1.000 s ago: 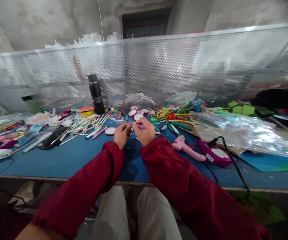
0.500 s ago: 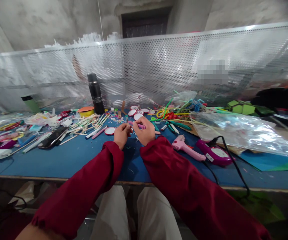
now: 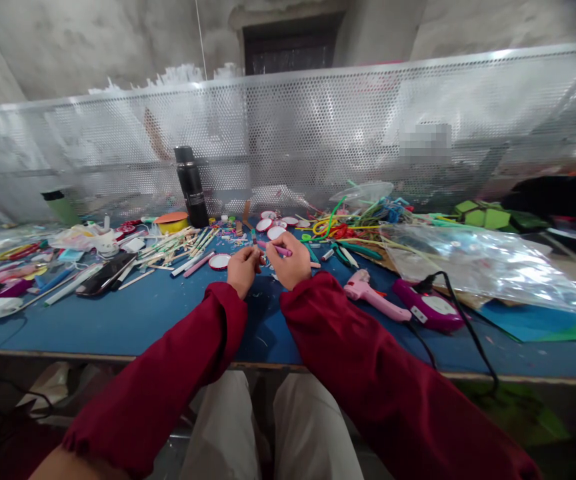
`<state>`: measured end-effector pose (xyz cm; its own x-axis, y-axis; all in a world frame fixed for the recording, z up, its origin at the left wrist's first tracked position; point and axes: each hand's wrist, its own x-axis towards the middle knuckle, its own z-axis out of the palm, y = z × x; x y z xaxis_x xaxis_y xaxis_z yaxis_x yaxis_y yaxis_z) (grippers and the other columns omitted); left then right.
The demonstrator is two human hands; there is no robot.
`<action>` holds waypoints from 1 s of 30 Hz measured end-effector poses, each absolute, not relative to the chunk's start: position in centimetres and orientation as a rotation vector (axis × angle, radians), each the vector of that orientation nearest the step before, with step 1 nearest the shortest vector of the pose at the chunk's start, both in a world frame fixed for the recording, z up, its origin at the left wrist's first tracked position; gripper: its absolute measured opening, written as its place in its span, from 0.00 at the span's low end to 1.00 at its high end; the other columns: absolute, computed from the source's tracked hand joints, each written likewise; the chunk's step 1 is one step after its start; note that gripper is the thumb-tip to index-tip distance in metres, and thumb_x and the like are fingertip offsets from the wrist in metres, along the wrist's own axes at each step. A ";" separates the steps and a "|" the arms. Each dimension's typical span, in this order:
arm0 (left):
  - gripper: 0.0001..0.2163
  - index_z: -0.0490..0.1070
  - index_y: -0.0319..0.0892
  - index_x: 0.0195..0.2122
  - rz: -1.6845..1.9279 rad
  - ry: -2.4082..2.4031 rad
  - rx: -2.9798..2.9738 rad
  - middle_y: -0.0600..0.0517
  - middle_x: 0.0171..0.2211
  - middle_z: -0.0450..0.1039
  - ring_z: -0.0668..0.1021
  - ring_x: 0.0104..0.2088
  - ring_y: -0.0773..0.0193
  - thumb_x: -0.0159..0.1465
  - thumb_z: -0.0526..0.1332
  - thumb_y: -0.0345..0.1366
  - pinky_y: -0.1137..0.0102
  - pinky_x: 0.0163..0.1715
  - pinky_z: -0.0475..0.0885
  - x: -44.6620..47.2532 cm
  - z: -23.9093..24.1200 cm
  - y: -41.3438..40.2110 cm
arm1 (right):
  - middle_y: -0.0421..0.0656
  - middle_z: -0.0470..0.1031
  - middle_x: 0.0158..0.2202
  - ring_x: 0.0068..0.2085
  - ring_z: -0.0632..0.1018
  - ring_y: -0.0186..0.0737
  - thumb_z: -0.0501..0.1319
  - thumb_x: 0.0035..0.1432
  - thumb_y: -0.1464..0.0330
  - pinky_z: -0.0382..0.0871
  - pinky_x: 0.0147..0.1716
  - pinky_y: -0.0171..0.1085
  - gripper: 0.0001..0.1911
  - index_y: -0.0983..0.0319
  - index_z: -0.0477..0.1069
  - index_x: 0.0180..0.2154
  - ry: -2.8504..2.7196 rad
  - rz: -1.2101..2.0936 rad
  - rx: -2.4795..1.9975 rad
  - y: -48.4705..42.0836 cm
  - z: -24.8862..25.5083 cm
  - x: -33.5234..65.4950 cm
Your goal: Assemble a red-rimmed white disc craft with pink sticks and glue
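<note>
I register no clear movement since the earlier frame; the 2 hands hold position. The right hand (image 3: 293, 263) grasps the purple pen-like tool (image 3: 283, 251), located above the blue table (image 3: 118, 327) with its end directed toward the left hand (image 3: 243, 269). The left fingertips are drawn together; I cannot tell whether they grip anything. A red-rimmed disc (image 3: 219, 261) lies just beside the left hand.

Glue gun (image 3: 375, 298) right of hands (image 3: 292, 261)
</note>
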<state>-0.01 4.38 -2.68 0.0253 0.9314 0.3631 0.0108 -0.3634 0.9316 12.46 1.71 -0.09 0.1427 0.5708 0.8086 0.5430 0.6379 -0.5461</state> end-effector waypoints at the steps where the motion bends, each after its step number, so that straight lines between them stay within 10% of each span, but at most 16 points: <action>1: 0.08 0.70 0.40 0.28 1.457 1.008 1.501 0.55 0.22 0.69 0.66 0.18 0.72 0.61 0.57 0.37 0.74 0.19 0.60 0.0 -2.7 4.4 | 0.37 0.69 0.24 0.27 0.69 0.35 0.58 0.55 0.67 0.62 0.29 0.35 0.07 0.59 0.65 0.25 -1.489 0.015 -0.980 1.7 0.0 12.5; 14: 0.12 0.69 0.40 0.31 0.996 0.678 1.180 0.53 0.25 0.69 0.64 0.17 0.75 0.55 0.66 0.43 0.77 0.14 0.52 -1.1 -0.2 2.7 | 0.38 0.73 0.22 0.26 0.75 0.37 0.61 0.49 0.65 0.69 0.28 0.36 0.07 0.60 0.66 0.25 -1.040 0.521 -0.891 3.7 0.5 13.0; 22: 0.16 0.73 0.38 0.33 0.612 0.660 1.364 0.54 0.22 0.68 0.71 0.19 0.73 0.53 0.69 0.46 0.78 0.16 0.57 -1.4 -0.2 1.9 | 0.38 0.73 0.26 0.28 0.72 0.35 0.60 0.52 0.63 0.66 0.31 0.35 0.07 0.60 0.69 0.26 -1.271 0.250 -1.051 3.4 -0.1 13.7; 30: 0.14 0.76 0.36 0.33 1.032 0.599 1.286 0.54 0.20 0.65 0.64 0.19 0.76 0.55 0.68 0.44 0.79 0.17 0.53 -1.7 -0.2 3.2 | 0.38 0.75 0.27 0.29 0.74 0.35 0.60 0.52 0.63 0.67 0.32 0.34 0.07 0.60 0.69 0.28 -1.245 0.312 -1.072 3.9 -0.3 13.8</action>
<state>-1.72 3.24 -0.24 0.4532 0.8742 0.1742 -0.2822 -0.0447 0.9583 13.79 3.89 -0.31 0.3509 0.7112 0.6091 0.3400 0.5093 -0.7906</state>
